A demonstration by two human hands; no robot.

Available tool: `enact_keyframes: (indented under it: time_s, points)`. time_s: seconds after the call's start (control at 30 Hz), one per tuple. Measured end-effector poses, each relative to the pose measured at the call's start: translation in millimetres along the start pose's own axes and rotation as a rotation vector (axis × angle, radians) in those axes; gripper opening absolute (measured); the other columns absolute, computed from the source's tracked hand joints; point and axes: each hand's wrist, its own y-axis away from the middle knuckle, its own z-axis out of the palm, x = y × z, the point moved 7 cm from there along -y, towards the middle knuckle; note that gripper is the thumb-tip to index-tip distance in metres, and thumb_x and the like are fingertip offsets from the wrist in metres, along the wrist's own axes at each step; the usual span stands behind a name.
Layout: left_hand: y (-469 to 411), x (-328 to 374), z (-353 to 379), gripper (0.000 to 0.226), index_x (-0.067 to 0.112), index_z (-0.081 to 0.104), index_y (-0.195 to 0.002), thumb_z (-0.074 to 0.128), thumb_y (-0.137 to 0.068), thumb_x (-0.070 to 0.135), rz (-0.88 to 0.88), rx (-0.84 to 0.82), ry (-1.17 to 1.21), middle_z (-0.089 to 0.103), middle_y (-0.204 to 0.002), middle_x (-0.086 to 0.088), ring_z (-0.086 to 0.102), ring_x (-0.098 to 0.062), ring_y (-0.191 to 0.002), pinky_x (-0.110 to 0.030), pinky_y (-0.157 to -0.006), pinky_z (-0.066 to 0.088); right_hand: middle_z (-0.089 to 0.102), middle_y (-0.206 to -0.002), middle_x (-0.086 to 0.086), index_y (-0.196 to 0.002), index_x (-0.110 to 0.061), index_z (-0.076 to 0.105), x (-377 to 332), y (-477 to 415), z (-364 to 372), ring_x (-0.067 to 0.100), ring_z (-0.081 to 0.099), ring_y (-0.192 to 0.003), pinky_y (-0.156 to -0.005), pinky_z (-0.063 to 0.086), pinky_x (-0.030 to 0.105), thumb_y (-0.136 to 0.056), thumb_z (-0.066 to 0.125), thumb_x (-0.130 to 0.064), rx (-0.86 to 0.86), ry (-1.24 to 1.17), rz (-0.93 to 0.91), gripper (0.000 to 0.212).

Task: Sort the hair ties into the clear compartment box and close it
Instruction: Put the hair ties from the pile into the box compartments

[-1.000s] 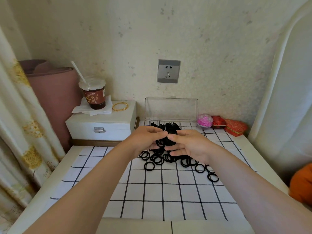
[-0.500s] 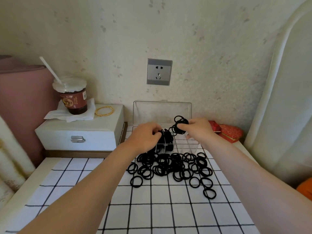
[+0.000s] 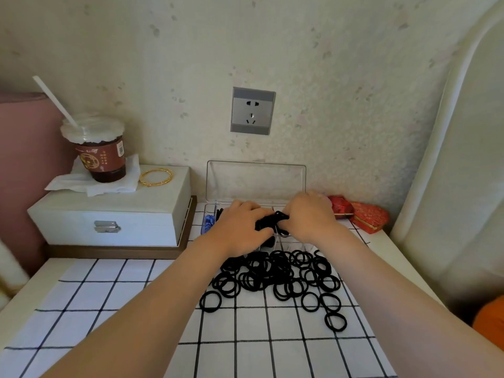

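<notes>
The clear compartment box [image 3: 211, 214] stands against the wall with its lid [image 3: 255, 180] upright and open. My left hand [image 3: 242, 227] and my right hand [image 3: 313, 214] are both over the box, and between them they hold a bunch of black hair ties [image 3: 270, 221] down in a middle compartment. A blue item [image 3: 208, 222] shows in the leftmost compartment. In front of the box a loose pile of black hair ties [image 3: 275, 279] lies spread on the checked cloth [image 3: 136, 309].
A white jewellery box [image 3: 109, 214] stands at the left, carrying a drink cup with a straw [image 3: 95, 148], a tissue and a gold bangle [image 3: 156, 177]. Red embroidered pouches [image 3: 365, 216] lie right of the compartment box. A white padded headboard [image 3: 450, 186] borders the right.
My right hand came down from above the box with its hair ties and met my left hand over a middle compartment. The camera moved closer.
</notes>
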Motion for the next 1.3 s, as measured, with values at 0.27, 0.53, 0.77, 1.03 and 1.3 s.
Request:
enact_keyframes:
  time_s: [0.27,0.53,0.77,1.03,1.3]
  points:
    - [2,7,14,0.055,0.047,0.035,-0.146,0.044,-0.093,0.06,0.04,-0.005,-0.104,0.027,-0.156,0.002,0.011,-0.018,-0.144,-0.044,-0.117,0.014,0.006,-0.166,0.008,-0.144,-0.034,0.048,4,3,29,0.03,0.0,-0.151,-0.12,0.006,0.055,-0.098,0.047,-0.045,-0.304,-0.143,-0.072,0.047]
    - [-1,10,21,0.065,0.041,0.028,-0.15,0.044,-0.091,0.062,0.038,-0.043,-0.114,0.026,-0.158,0.004,0.015,-0.019,-0.146,-0.045,-0.118,0.013,0.062,-0.134,0.001,-0.12,-0.016,0.071,13,29,4,0.021,0.049,-0.129,-0.109,0.029,0.035,-0.094,0.048,-0.022,0.095,-0.292,-0.268,0.035]
    - [8,11,15,0.067,0.032,0.034,-0.149,0.046,-0.087,0.055,0.099,0.004,-0.147,0.031,-0.156,0.004,0.022,-0.018,-0.145,-0.04,-0.118,0.013,0.063,-0.128,-0.007,-0.121,-0.017,0.069,-14,39,31,0.019,0.033,-0.143,-0.12,0.005,0.05,-0.087,0.018,-0.044,0.024,0.035,-0.382,0.067]
    - [17,20,13,0.068,0.032,0.024,-0.153,0.049,-0.093,0.051,0.129,0.01,-0.205,0.017,-0.162,0.002,0.007,-0.019,-0.149,-0.043,-0.121,0.007,0.064,-0.116,0.001,-0.108,-0.013,0.069,-2,51,13,0.022,0.053,-0.116,-0.106,0.037,0.047,-0.087,0.046,-0.024,0.062,-0.266,-0.339,0.033]
    - [52,58,4,0.038,0.025,0.058,-0.123,0.056,-0.086,0.031,0.279,0.232,-0.17,0.051,-0.117,0.006,0.042,-0.015,-0.11,-0.033,-0.093,0.04,0.071,-0.106,-0.008,-0.104,-0.024,0.074,35,89,-5,0.007,0.063,-0.092,-0.083,0.05,0.023,-0.092,0.052,-0.007,0.124,-0.516,-0.118,0.031]
